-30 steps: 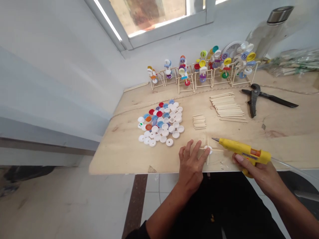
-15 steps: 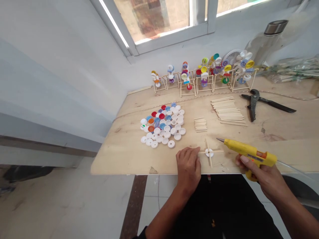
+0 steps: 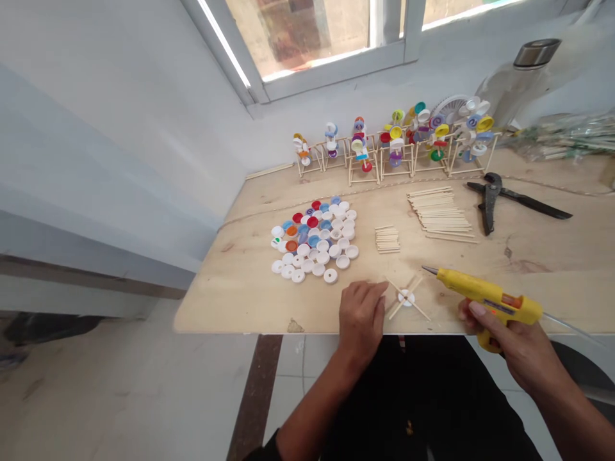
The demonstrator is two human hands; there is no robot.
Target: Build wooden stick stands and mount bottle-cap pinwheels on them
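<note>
A white bottle cap with two thin wooden sticks crossed over it [image 3: 406,298] lies flat near the front edge of the plywood board [image 3: 528,256]. My left hand [image 3: 361,318] rests just left of it, fingers curled, fingertips at the end of one stick. My right hand [image 3: 509,339] grips a yellow glue gun [image 3: 485,298]. The gun's metal nozzle points left and hovers a little to the right of the cross, not touching it.
A patch of loose bottle caps [image 3: 314,240], mostly white, lies left of centre. A small stick bundle [image 3: 387,238] and a larger stick pile [image 3: 441,212] sit behind. Black pliers [image 3: 500,195] lie right. Cap-and-stick models [image 3: 398,144] line the wall below the window.
The stick cross has turned from upright-and-level to a diagonal X. My left hand's fingers have drawn back from the cap and curled. The glue gun has shifted slightly right and down.
</note>
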